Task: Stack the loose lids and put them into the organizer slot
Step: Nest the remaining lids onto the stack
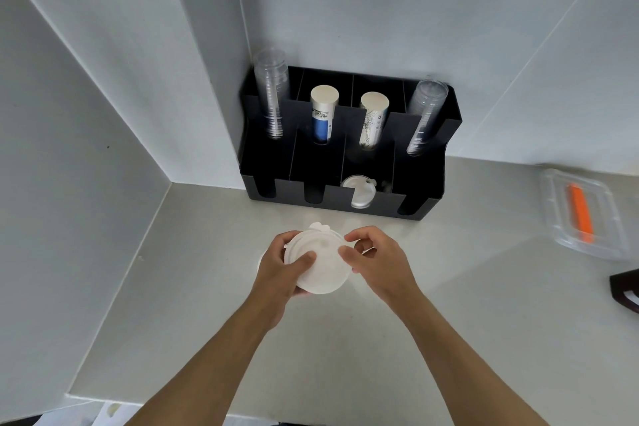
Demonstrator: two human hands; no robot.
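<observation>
Lids (320,264), white and round, are held in a small stack above the counter (193,287), between both hands and in front of the organizer (276,166). The left hand (280,273) carries the stack from below and from the left side, its thumb pressed on the top lid. The right hand (375,263) pinches the right edge, fingers closed on the rim. The stack lies almost flat, a little tilted toward the person.

The slot (359,195) that already has a lid inside is straight beyond the stack, a bit to the right, near the hands. I think the lids must go forward and be turned on edge to enter it; the right hand is the nearer one.

How many lids are in the stack I cannot count. One more white edge shows under the left hand, and whether it is a loose lid on the counter is not clear. The slot's depth is hidden by its front wall.
</observation>
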